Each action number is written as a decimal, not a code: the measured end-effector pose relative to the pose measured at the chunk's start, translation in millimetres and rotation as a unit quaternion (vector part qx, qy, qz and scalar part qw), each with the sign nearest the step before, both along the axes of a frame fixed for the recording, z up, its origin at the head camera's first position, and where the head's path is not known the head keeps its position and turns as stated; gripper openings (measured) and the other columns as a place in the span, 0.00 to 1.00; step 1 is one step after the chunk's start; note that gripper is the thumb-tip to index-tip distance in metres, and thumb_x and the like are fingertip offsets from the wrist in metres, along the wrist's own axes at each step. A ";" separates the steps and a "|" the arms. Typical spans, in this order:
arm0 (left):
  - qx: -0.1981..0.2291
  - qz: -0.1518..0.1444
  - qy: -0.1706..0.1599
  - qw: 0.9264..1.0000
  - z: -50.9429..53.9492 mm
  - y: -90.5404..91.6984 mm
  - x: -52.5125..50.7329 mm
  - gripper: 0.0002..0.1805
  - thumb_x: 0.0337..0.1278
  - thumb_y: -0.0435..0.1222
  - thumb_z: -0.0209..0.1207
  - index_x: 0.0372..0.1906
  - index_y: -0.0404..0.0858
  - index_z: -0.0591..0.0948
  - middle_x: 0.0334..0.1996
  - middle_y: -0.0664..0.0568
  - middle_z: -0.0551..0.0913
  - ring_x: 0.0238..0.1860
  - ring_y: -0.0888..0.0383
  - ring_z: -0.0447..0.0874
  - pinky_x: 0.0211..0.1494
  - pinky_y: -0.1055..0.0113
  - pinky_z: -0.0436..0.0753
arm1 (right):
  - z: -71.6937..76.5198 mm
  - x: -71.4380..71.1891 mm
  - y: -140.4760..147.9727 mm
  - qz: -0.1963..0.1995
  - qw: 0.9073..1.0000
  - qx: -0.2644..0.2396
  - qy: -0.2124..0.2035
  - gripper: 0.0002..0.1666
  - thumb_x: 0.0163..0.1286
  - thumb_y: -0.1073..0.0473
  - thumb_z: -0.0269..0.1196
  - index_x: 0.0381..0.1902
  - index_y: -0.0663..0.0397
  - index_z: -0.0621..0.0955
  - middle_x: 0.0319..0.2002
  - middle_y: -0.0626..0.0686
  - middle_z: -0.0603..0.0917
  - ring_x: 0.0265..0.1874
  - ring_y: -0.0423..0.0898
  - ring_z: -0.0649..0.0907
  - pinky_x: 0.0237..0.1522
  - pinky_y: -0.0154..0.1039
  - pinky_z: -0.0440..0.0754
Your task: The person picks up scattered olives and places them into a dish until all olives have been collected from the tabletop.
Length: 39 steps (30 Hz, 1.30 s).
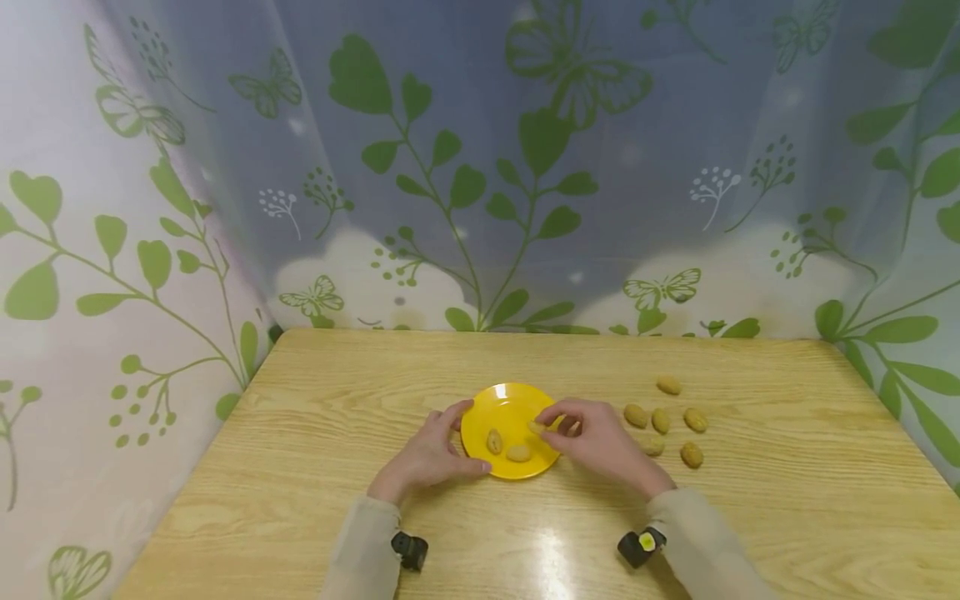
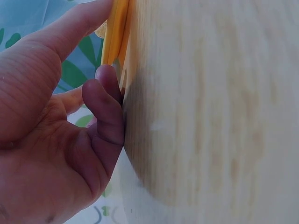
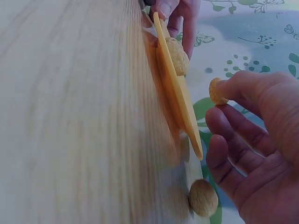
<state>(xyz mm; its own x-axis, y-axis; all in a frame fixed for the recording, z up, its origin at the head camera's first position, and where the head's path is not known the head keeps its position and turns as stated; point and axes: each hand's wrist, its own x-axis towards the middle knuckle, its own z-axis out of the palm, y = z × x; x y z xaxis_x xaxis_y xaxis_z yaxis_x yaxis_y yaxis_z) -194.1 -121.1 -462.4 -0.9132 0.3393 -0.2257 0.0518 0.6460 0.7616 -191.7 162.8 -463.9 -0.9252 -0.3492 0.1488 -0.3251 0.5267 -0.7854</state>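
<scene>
Leaf-and-butterfly curtains (image 1: 450,192) hang behind and beside a wood-grain table (image 1: 337,392), where two bare hands work close together near the middle. On the right hand (image 1: 596,437), thumb and forefinger pinch one small nut (image 3: 216,91) while the other fingers curl loosely, holding nothing; the nut is above the right part of the yellow plate (image 1: 510,407), apart from its surface. The left hand (image 1: 431,448) is spread partway around the plate's left side, thumb on the near rim and fingers at the far edge — a steadying grip, by the look of it. Two tan nuts (image 1: 517,453) lie on the plate's near half, just beside each other. Farther right, six loose nuts (image 1: 660,421) sit scattered on the table, one partly hidden behind the right wrist. I judge the step in hand to be putting a third nut onto the plate; the next move calls for lowering it and parting thumb and forefinger gently — nuts this round could roll — with the left hand holding the plate steady.
</scene>
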 end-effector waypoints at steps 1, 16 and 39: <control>0.000 0.001 0.000 1.000 -0.1 0.0 0.0 0.56 0.46 0.49 0.78 0.80 0.49 0.60 0.60 0.43 0.70 0.37 0.56 0.76 0.41 0.65 0.78 | -0.2 -1.1 -1.5 0.001 1.000 -0.002 -0.001 0.08 0.67 0.56 0.71 0.44 0.39 0.88 0.42 0.45 0.89 0.34 0.40 0.84 0.30 0.34 0.83; -0.005 0.004 -0.002 1.000 -2.2 -0.3 -1.2 0.56 0.46 0.50 0.78 0.80 0.51 0.60 0.61 0.44 0.70 0.38 0.55 0.76 0.42 0.64 0.78 | -0.9 -12.8 -21.4 0.006 0.999 -0.024 -0.024 0.08 0.67 0.56 0.71 0.44 0.42 0.89 0.42 0.46 0.89 0.36 0.42 0.84 0.35 0.34 0.84; -0.001 0.006 -0.002 1.000 -1.8 0.7 -1.1 0.56 0.47 0.48 0.78 0.80 0.49 0.60 0.60 0.43 0.70 0.37 0.55 0.76 0.41 0.64 0.77 | -12.3 -35.1 -50.3 0.037 0.998 -0.014 -0.044 0.08 0.67 0.54 0.71 0.44 0.43 0.89 0.39 0.46 0.89 0.34 0.41 0.82 0.38 0.34 0.81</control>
<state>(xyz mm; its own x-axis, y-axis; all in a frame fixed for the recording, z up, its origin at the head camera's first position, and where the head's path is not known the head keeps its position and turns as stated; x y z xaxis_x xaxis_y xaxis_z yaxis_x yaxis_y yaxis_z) -195.1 -120.4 -464.1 -0.9164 0.3278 -0.2295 0.0411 0.6476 0.7608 -226.8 112.5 -476.2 -0.9070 -0.4136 0.0790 -0.2916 0.4817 -0.8264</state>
